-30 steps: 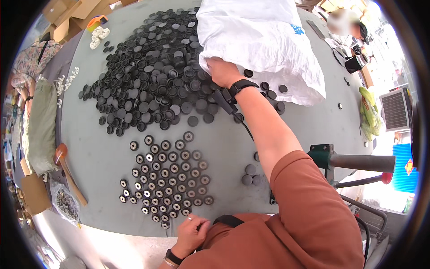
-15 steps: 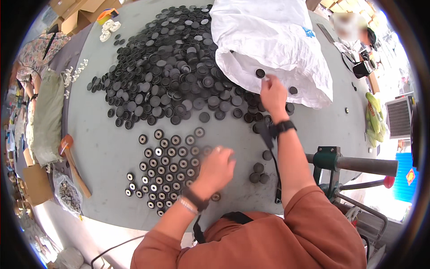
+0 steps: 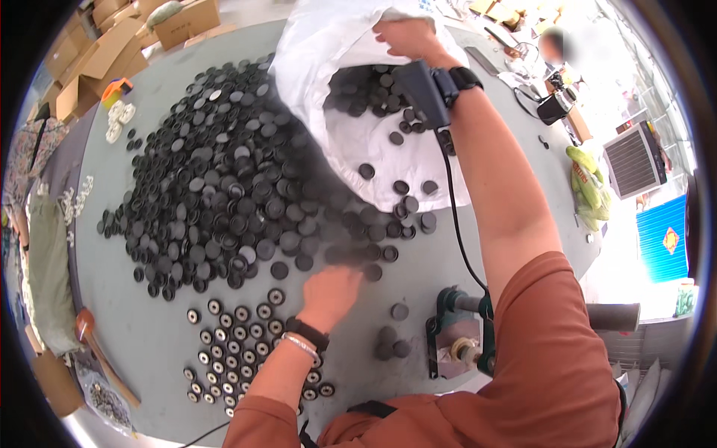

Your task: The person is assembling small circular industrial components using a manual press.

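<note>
At the far side, my right hand point(image 3: 409, 39) is at the raised mouth of a white woven bag point(image 3: 306, 82), its fingers closed on the upper edge. Several round black caps point(image 3: 366, 171) lie inside the opened bag and spill out over its lower lip. My left hand point(image 3: 329, 296) hovers low over the table, blurred, beside loose caps point(image 3: 372, 272) in front of the bag; its fingers are too smeared to read. Just below it, black rollers with metal centres point(image 3: 240, 313) lie in loose rows, partly covered by my left forearm.
A large heap of black caps point(image 3: 216, 179) covers the table's left middle. Near the right edge stands a green hand press point(image 3: 448, 306), partly behind my arm. A small group of caps point(image 3: 387, 343) lies left of it. An orange-headed mallet point(image 3: 86, 325) rests at the left edge.
My right hand has moved up and away to the bag's upper edge, and the mouth now gapes wider, showing caps inside. My left hand has moved from the rollers toward the caps. The view has shifted.
</note>
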Available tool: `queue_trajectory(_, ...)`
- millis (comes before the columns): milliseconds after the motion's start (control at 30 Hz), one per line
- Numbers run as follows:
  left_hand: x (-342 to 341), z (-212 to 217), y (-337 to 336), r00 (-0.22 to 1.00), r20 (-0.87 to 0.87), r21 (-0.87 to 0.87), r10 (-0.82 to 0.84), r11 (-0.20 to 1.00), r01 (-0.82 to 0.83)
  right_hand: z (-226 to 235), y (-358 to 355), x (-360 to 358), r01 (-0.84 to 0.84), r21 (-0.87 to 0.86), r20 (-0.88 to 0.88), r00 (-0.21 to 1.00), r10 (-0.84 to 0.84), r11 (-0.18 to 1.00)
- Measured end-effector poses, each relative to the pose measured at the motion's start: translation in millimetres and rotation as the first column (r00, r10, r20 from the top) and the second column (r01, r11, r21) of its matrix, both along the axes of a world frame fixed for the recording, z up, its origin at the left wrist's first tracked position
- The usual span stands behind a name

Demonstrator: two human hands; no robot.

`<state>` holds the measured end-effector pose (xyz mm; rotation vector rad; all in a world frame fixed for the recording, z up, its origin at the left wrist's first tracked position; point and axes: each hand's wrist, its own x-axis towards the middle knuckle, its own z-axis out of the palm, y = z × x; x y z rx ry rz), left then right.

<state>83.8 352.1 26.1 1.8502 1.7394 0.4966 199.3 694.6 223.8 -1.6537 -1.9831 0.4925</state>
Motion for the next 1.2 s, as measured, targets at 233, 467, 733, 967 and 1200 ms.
queue_trajectory(233, -3.0, -17.2, 7.2, 1.000, 0.004, 0.123, 0.018, 0.992, -0.018, -29.3, -68.4, -0.6, -0.227, -0.058, 0.793, 0.581, 0.183, 0.972)
queue_trajectory(467, -3.9, -18.9, 18.2, 0.999, -0.040, 0.020, -0.002, 1.000, 0.003, -115.2, -115.6, -14.5, -0.258, -0.180, 0.713, 0.631, 0.307, 0.949)
queue_trajectory(733, -3.7, -16.6, 17.2, 0.998, 0.052, 0.047, 0.028, 0.998, -0.030, -214.9, -168.8, -43.1, -0.353, -0.300, 0.589, 0.662, 0.463, 0.886)
queue_trajectory(967, -5.3, -14.4, 18.5, 0.997, 0.076, 0.019, 0.033, 0.999, -0.034, -282.1, -225.0, -30.6, -0.375, -0.389, 0.513, 0.670, 0.536, 0.841)
queue_trajectory(1200, -4.7, -17.8, 23.1, 0.994, 0.109, 0.042, 0.020, 0.999, -0.025, -324.4, -259.1, -0.6, -0.358, -0.426, 0.495, 0.677, 0.545, 0.831)
